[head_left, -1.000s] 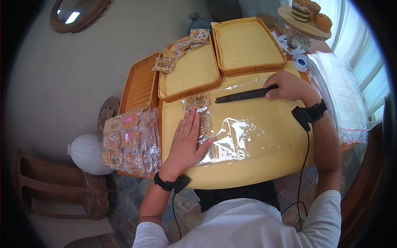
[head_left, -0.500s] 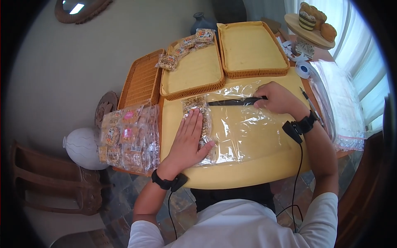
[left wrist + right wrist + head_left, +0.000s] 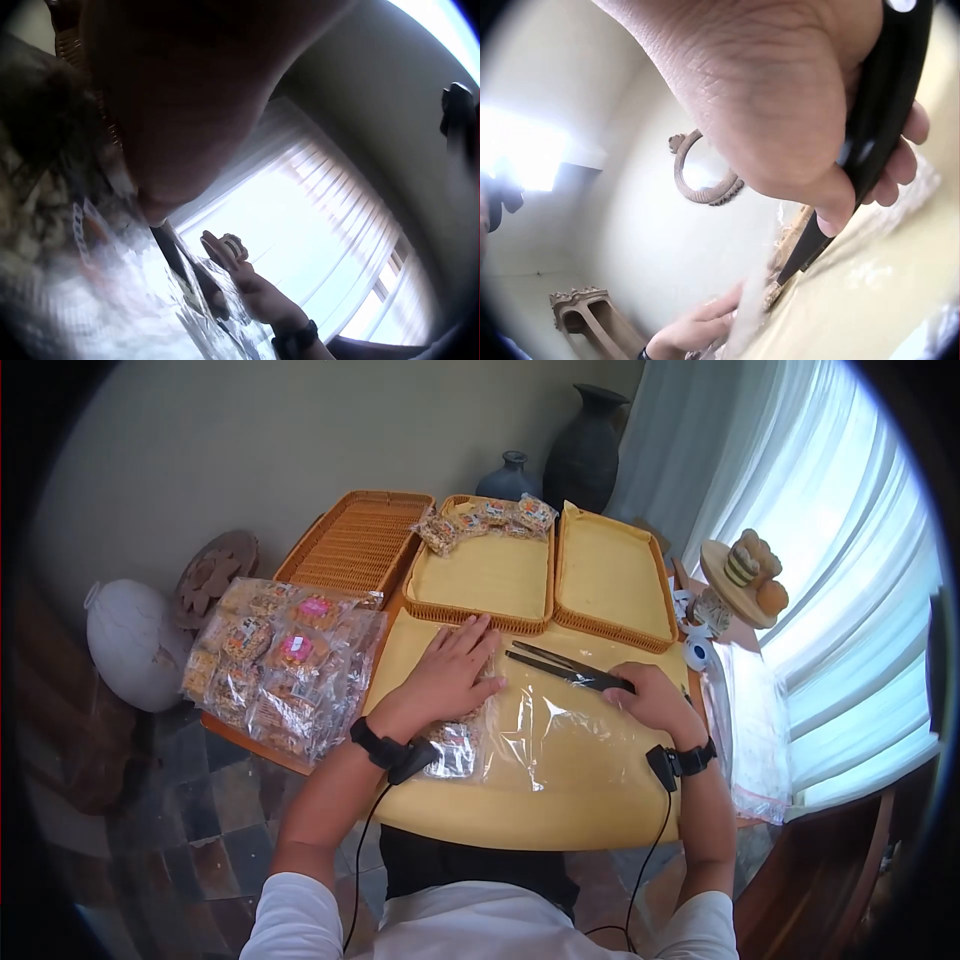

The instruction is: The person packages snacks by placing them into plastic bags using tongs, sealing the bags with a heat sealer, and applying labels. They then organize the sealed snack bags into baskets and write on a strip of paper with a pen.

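Note:
My left hand [image 3: 452, 672] lies flat with straight fingers on a clear bag [image 3: 455, 748] of nut-topped snacks, covering most of it. From the snacks a loose sheet of clear film [image 3: 545, 735] spreads right across the table. My right hand [image 3: 650, 700] grips a long black two-armed tool [image 3: 570, 668] by its right end, its arms spread slightly apart toward the left hand. In the right wrist view the fingers and thumb wrap the tool's thick black handle [image 3: 885, 97]. Its narrow tips reach close to the bag's side, with the left hand [image 3: 701, 326] beyond.
Behind stand a bare wicker tray [image 3: 350, 540], a lined tray [image 3: 480, 585] with several packaged snacks [image 3: 530, 515], and another lined tray [image 3: 610, 580]. Stacked snack packs [image 3: 285, 660] are at left. Clear bags [image 3: 750, 710], a tape roll [image 3: 698, 652] and a bread stand [image 3: 735, 580] are at right.
The head view has tilted up. The black tool's arms, close together earlier, now stand apart at the left end. My left hand stays pressed on the snack bag.

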### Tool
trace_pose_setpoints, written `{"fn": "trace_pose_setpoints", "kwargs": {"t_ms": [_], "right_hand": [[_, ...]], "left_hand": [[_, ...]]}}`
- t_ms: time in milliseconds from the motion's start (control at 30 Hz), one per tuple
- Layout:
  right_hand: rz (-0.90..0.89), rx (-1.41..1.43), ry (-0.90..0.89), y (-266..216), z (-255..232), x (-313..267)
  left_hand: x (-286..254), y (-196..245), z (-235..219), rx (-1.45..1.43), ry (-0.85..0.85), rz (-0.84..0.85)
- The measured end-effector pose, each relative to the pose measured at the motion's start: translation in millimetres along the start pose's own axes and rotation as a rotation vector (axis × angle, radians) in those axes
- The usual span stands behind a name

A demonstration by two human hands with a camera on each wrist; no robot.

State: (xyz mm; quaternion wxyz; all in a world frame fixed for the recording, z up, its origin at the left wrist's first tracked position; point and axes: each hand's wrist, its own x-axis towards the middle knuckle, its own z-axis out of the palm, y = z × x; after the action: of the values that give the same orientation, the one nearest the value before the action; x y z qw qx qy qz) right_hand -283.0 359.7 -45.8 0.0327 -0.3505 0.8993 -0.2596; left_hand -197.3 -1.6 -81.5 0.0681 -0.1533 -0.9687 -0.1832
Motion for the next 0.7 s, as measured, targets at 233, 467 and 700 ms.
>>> {"fn": "trace_pose_setpoints", "kwargs": {"t_ms": [233, 467, 700], "right_hand": [[0.454, -0.144, -0.351, -13, -128, -24], [0.498, 0.004, -0.165, -28, -182, 56], [0.605, -0.006, -0.292, -21, -203, 182]], "left_hand": [[-7, -16, 13, -0.053, -0.006, 0.039], [-8, -19, 28, -0.049, 0.081, 0.046], [-10, -19, 33, -0.088, 0.142, 0.041]]}}
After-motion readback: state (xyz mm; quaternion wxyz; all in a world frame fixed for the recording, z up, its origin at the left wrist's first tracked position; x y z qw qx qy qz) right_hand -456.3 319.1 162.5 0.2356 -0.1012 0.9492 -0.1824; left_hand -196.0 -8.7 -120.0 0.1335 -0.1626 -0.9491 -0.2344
